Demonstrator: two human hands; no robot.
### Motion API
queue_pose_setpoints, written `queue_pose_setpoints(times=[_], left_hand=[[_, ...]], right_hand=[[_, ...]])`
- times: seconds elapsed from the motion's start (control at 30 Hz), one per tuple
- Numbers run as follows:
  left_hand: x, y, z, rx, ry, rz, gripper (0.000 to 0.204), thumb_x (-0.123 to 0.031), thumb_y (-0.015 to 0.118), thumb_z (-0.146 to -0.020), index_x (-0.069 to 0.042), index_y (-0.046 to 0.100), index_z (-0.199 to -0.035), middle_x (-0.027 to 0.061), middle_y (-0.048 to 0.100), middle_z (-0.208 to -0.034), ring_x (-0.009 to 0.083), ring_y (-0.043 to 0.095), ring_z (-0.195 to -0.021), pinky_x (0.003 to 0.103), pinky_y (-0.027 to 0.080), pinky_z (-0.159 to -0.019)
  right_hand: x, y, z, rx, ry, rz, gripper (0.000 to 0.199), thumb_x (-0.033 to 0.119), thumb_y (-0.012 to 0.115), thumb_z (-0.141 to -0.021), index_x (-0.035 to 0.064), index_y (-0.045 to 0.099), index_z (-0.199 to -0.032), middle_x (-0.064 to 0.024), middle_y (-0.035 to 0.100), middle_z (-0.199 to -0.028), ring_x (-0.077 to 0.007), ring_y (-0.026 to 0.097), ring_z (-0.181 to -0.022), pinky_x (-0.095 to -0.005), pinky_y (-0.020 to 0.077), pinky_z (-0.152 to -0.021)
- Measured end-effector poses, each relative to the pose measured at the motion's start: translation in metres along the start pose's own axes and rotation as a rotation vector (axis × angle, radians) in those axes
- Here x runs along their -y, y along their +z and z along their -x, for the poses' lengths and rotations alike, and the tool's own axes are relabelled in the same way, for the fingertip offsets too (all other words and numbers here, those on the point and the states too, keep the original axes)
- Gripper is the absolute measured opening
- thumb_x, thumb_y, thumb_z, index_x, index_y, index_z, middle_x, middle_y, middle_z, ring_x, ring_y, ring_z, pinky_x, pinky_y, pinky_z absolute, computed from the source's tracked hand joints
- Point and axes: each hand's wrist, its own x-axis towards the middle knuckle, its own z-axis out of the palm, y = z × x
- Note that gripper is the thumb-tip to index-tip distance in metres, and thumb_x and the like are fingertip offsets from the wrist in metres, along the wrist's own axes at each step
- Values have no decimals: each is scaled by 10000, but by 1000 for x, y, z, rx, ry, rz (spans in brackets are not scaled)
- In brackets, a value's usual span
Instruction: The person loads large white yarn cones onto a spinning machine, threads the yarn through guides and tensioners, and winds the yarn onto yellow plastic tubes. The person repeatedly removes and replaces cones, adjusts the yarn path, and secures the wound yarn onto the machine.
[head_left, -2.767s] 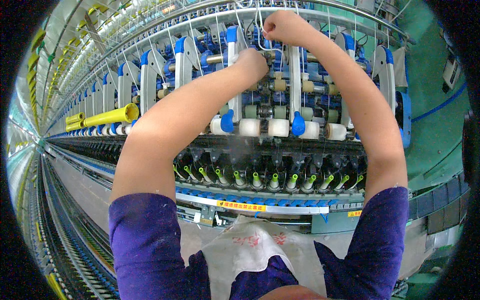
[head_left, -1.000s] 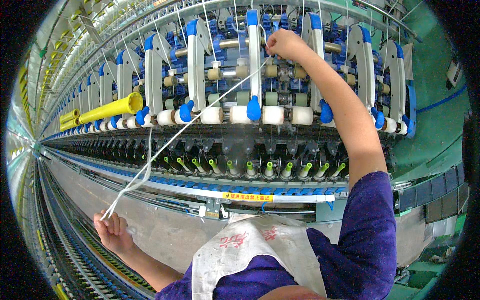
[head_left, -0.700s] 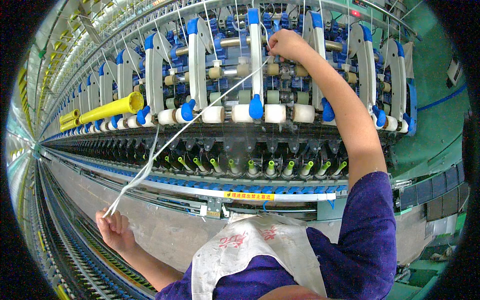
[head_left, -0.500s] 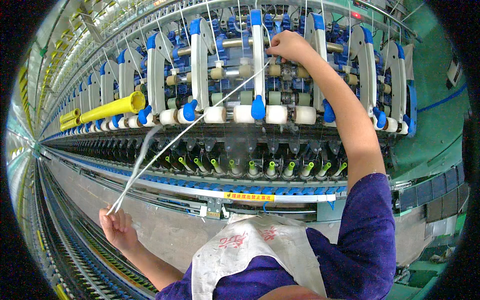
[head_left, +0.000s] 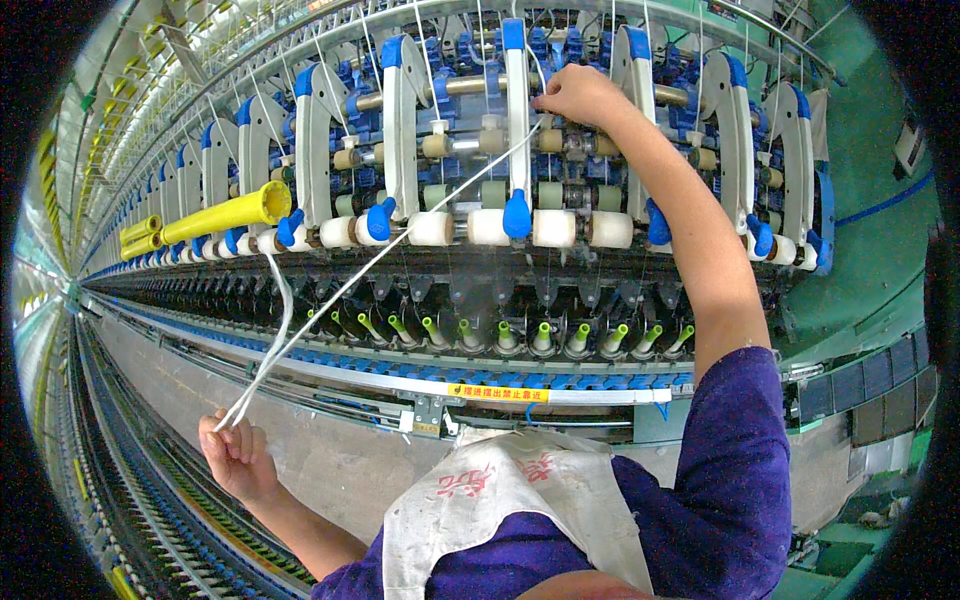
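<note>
Spinning frame (head_left: 480,230) fills the far side; left hand (head_left: 235,455) has dropped slightly lower, grip pinching the white strand (head_left: 400,240), right hand (head_left: 580,95) still pinching its far end.

The left hand (head_left: 236,455), up at the rollers (head_left: 520,228) earlier, has dropped low, pulling a white strand (head_left: 380,262) taut from the right hand (head_left: 578,95); a loose loop now sags beside it.
</note>
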Motion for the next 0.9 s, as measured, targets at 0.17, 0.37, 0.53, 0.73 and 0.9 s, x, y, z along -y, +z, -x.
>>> queue_pose_setpoints(times=[0.17,0.37,0.53,0.73,0.9], left_hand=[[1,1,1,21,-2,-23,159,-154,493,-941,-20,481,-857,4,354,-659,59,309,-507,181,259,-414],[3,2,2,29,-13,-26,154,-156,503,-937,-22,482,-863,12,376,-683,59,307,-507,182,253,-410],[5,1,3,-4,-17,-12,146,-151,508,-933,-22,483,-868,19,400,-704,58,317,-513,181,253,-410],[7,1,3,-12,-15,-12,148,-152,518,-928,-20,484,-869,21,409,-712,58,320,-511,181,260,-409],[8,4,3,-28,-2,-2,168,-158,517,-929,-25,468,-840,17,401,-708,60,318,-508,181,264,-409]], right_hand=[[-1,2,-1,-85,-9,53,437,483,633,-767,58,722,-815,-145,673,-752,-286,652,-704,-390,525,-705],[-4,3,-1,-151,4,63,446,492,626,-768,55,717,-782,-152,671,-747,-304,650,-705,-403,526,-710],[-4,4,0,-179,2,68,450,498,629,-762,56,717,-760,-154,667,-728,-305,650,-705,-409,525,-702],[-3,5,-2,-169,23,100,457,509,641,-748,58,715,-738,-153,664,-712,-299,651,-679,-409,529,-678],[-2,5,-1,-177,29,102,454,503,636,-756,56,714,-734,-154,659,-696,-296,649,-662,-405,531,-671]])
